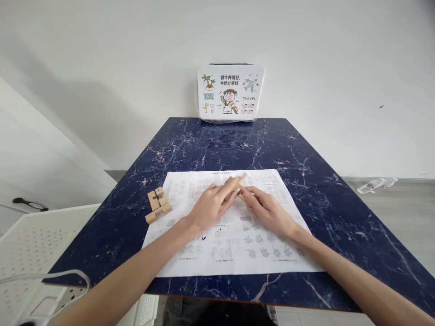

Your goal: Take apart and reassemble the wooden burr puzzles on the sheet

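Over a printed instruction sheet (288, 269), both my hands meet on notched wooden puzzle pieces (240, 186). My left hand (211, 203) is closed around them from the left, with its index finger stretched along the top. From the right, my right hand (268, 211) pinches the near end between thumb and fingers. How the held pieces fit together is partly hidden by my fingers. More notched wooden puzzle pieces (159, 211) lie close together at the sheet's left edge, apart from my hands.
The sheet lies on a dark blue marbled table (231, 149). Against the wall at the table's far end stands a white case (234, 72) with cartoon prints. A white perforated surface (44, 240) with a white cable (79, 273) is at the left. Clear plastic (375, 184) lies at the right, beyond the table.
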Available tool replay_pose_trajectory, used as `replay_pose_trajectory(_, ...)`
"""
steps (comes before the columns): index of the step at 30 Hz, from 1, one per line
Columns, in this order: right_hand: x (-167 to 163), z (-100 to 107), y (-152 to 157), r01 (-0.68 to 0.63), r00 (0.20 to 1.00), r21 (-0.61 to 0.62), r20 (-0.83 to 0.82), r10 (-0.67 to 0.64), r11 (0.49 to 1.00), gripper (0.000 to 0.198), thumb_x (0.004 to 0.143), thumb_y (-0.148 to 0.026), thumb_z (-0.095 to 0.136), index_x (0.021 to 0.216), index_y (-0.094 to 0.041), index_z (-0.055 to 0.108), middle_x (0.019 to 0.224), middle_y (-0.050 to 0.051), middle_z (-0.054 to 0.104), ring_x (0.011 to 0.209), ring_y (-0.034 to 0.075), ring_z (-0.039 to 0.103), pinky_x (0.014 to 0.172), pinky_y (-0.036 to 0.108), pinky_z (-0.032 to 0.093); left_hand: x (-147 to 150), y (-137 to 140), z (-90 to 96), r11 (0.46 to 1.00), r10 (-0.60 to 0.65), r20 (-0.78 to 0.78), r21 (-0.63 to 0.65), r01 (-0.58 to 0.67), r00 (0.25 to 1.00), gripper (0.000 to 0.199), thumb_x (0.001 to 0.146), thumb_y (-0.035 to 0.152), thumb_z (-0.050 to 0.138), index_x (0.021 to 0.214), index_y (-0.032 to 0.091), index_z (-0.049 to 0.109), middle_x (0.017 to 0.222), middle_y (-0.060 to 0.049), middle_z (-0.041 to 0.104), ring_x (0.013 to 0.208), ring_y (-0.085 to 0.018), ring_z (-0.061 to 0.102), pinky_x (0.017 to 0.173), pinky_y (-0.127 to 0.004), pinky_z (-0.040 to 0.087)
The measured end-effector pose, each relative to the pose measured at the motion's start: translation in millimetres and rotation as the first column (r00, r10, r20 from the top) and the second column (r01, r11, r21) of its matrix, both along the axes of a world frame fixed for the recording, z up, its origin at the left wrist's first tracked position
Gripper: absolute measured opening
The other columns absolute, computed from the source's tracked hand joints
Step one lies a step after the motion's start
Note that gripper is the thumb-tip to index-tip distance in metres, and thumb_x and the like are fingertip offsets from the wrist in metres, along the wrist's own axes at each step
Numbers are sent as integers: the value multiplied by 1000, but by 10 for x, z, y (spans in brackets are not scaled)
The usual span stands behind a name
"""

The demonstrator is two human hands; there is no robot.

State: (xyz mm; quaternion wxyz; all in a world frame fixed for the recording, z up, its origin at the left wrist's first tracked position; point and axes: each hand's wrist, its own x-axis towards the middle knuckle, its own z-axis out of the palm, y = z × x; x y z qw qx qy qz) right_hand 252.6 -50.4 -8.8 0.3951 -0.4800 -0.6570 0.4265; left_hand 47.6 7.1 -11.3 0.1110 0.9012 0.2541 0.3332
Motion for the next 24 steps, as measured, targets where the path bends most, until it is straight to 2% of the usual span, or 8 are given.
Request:
replay_pose_trajectory(4, -19, 3, 1, -4, 999, 4, -46, 4, 1000, 36, 110, -54, 43, 103, -22, 59, 70, -4, 45, 58, 14, 37, 55, 32, 31, 11, -23, 12, 1000, -24, 7, 4, 24, 1000, 51, 114, 24, 39, 165, 26, 32, 105, -3, 79, 75, -15, 68, 84, -35, 55)
replay_pose_trajectory(9, -55, -13, -7, -7, 995, -25, -95, 5, 1000, 37, 109, -54, 43, 92, -23, 53, 68, -5, 42, 57, 13, 34, 54, 32, 30, 42, -48, 24, 1000, 23, 6, 12, -23, 1000, 47, 115, 25, 37, 162, 26, 38, 103, -2, 79, 73, -14, 68, 86, -35, 55)
replay_pose_trajectory(12, -56, 0, -18, -17, 997, -39, -74, 14, 999, 37, 109, -54, 43, 91, -23, 51, 66, -6, 42, 56, 13, 33, 53, 32, 29, 51, -49, 26, 996, 56, 15, 65, -57, 998, 44, 115, 26, 38, 159, 26, 44, 91, 0, 77, 68, -15, 66, 81, -33, 56)
replay_pose_trajectory(14, -54, 15, -22, -23, 997, -42, -69, 20, 999, 36, 109, -54, 43, 93, -23, 52, 66, -6, 42, 56, 12, 33, 53, 32, 29, 53, -47, 21, 994, 66, 16, 82, -67, 998, 44, 114, 26, 38, 158, 25, 45, 78, 3, 73, 62, -14, 63, 80, -33, 57)
replay_pose_trajectory(17, -57, 28, -18, -28, 997, -34, -71, 26, 999, 35, 110, -53, 42, 96, -23, 53, 67, -5, 43, 56, 13, 33, 53, 32, 29, 59, -46, -4, 992, 85, 28, 87, -87, 996, 44, 114, 26, 38, 158, 23, 45, 69, 5, 69, 57, -13, 59, 81, -33, 58)
replay_pose_trajectory(24, -75, 20, -12, 11, 1000, 8, -29, -11, 1000, 35, 110, -51, 44, 87, -24, 47, 67, -5, 44, 56, 12, 34, 53, 31, 29, 68, -46, -78, 981, 130, 84, 136, -141, 988, 49, 113, 23, 44, 161, 25, 40, 95, -1, 80, 68, -16, 67, 77, -35, 59)
